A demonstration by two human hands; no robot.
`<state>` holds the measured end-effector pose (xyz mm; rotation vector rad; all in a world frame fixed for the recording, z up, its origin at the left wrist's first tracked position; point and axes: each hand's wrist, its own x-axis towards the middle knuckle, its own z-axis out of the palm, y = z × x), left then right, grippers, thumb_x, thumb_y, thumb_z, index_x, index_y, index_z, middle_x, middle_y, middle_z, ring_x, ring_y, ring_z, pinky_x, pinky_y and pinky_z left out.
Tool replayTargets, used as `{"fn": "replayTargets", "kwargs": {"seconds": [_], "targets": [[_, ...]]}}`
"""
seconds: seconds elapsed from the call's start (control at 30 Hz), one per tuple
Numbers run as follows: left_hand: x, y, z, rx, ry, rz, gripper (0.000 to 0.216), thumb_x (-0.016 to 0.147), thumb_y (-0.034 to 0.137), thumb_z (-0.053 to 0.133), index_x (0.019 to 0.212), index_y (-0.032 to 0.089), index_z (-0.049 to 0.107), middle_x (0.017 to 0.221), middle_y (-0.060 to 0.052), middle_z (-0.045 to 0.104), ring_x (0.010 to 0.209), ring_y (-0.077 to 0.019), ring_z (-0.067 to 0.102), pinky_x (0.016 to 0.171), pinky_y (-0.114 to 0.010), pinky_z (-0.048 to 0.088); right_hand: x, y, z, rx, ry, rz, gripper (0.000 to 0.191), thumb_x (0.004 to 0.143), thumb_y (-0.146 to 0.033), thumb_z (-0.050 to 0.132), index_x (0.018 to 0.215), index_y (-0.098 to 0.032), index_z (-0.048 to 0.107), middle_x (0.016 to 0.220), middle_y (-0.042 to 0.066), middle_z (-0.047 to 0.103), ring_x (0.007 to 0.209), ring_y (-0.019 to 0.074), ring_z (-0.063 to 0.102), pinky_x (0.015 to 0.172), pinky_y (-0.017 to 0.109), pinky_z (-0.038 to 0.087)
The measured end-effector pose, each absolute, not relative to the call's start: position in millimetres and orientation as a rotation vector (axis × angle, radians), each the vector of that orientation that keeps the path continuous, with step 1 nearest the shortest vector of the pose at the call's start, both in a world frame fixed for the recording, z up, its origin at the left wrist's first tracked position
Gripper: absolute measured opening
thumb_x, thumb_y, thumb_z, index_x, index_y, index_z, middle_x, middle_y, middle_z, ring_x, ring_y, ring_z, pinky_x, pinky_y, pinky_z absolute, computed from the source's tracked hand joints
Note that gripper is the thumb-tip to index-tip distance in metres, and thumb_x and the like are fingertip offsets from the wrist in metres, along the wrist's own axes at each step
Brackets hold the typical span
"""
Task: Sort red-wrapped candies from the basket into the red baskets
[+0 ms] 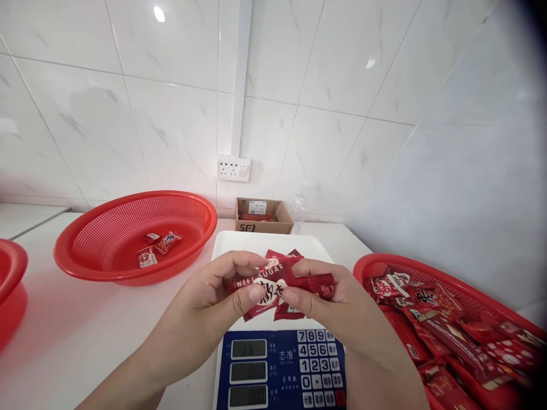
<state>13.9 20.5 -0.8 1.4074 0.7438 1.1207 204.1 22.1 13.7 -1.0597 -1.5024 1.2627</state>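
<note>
Both hands are together above the white pan (233,242) of a digital scale (280,370). My left hand (209,299) is closed, its thumb pressing a red wrapped candy packet (267,290) marked "SWEET SUGAR". My right hand (327,296) is closed too, its thumb at the right edge of that packet and its fingers round another red candy packet (316,285). More red packets (294,256) show behind and under the fingers; whether they lie on the pan or are held I cannot tell. The scale's blue panel has number keys and several small displays.
A red mesh basket (128,210) at the left holds a few packets. Another red basket (399,262) at the right is heaped with red snack packets. A small cardboard box (265,228) stands behind the scale by the tiled wall. Part of a red basket (11,285) shows at the left edge.
</note>
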Motion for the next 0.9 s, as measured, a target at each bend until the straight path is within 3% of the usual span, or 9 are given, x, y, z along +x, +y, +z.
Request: {"fn": "replayTargets", "kwargs": {"seconds": [0.27,0.5,0.8,0.9], "targets": [[9.9,18.2,-0.9,1.541,0.812,1.129,0.040,0.089,0.054,0.055,0.069,0.020,0.055,0.066,0.003,0.055,0.063,-0.0113,0.049,0.057,-0.020,0.043,195.4,12.4,12.8,-0.999,-1.250,1.214,0.022,0.067,-0.039,0.082,0.070,-0.020,0.071,0.065,-0.001,0.067,0.059,0.0130,0.060,0.058,0.025,0.052],[11.4,15.1,-1.4,1.539,0.841,1.135,0.040,0.091,0.053,0.053,0.067,0.021,0.053,0.065,0.002,0.054,0.062,-0.0123,0.047,0.057,-0.022,0.041,199.1,15.7,9.3,-0.973,-1.435,1.224,0.027,0.074,-0.047,0.076,0.074,-0.021,0.070,0.067,0.001,0.068,0.061,0.0162,0.062,0.062,0.029,0.053],[9.1,16.7,-2.1,1.598,0.883,1.166,0.044,0.092,0.053,0.051,0.063,0.020,0.048,0.062,0.004,0.048,0.060,-0.0114,0.042,0.055,-0.022,0.037,194.5,11.9,14.5,-1.020,-1.467,1.196,0.023,0.076,-0.043,0.073,0.074,-0.020,0.070,0.069,0.001,0.068,0.065,0.0162,0.061,0.062,0.027,0.051],[9.9,21.4,-0.3,1.600,0.983,1.219,0.045,0.090,0.054,0.052,0.061,0.020,0.048,0.061,0.004,0.047,0.059,-0.0122,0.042,0.054,-0.023,0.036,196.3,18.0,14.0,-1.162,-1.468,0.995,0.021,0.077,-0.042,0.070,0.075,-0.021,0.069,0.071,0.001,0.070,0.065,0.0175,0.063,0.061,0.029,0.053]]}}
